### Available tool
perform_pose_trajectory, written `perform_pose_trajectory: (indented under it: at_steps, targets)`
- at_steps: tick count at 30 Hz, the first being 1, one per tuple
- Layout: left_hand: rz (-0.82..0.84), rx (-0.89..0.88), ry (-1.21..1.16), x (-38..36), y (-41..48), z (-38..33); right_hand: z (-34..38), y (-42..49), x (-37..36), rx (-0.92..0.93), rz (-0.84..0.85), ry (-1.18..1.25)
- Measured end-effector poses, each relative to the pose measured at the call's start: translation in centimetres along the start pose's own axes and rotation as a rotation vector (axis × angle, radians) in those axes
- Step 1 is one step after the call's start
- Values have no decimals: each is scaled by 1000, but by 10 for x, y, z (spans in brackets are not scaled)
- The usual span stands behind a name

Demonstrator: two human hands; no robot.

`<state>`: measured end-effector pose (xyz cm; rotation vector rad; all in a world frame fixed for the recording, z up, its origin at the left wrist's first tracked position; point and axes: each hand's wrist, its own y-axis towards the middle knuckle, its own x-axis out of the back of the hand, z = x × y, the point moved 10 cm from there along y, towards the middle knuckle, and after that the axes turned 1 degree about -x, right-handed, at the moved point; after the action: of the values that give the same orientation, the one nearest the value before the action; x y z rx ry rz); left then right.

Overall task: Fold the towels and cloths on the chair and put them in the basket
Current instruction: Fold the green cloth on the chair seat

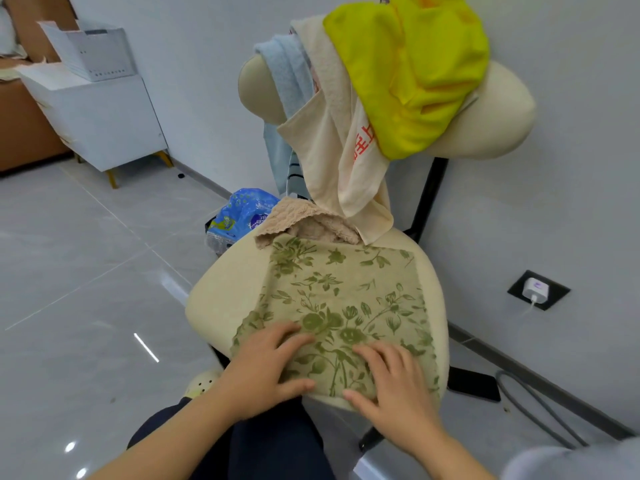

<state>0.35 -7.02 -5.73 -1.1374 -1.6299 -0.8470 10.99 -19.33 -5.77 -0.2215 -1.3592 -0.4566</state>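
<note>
A green floral towel (346,292) lies spread flat on the cream chair seat (221,289). My left hand (270,368) and my right hand (391,382) both rest flat on its near edge, fingers spread. Behind it on the seat sits a crumpled tan towel (304,223). Over the chair's backrest (498,119) hang a yellow cloth (415,71), a beige towel with red print (343,154) and a light blue towel (287,84). No basket is in view.
A blue plastic bag (242,213) sits on the floor left of the chair. A white cabinet (100,123) with a white box (93,50) on it stands at the far left wall. A charger (535,289) is plugged in at the right.
</note>
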Motion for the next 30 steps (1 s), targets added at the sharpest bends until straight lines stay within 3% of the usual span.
perform_pose_trajectory:
  at_steps: [3,6,10,13,18,23,26,30]
  targets:
    - [63,-48,157,-6,-2,-4,4,-1,-4,1,80,-50]
    - [81,-49,129,-9,3,-2,2,3,0,-40,95,13]
    - [-74,-151,93,17,5,-17,-4,7,10,-41,17,163]
    - [-153,-88,120,27,3,-9,-12,3,13,-45,-29,266]
    - [-159,117,30,28,-4,23,-40,0,24,-175,-59,238]
    - [-425,590,-352,51,-35,78,-77,-5,32,-391,-105,362]
    - [-560,570,-613,67,-42,77,-93,-9,38,-544,-194,662]
    - [-525,463,-957,75,-34,70,-101,-14,56,-606,-315,1001]
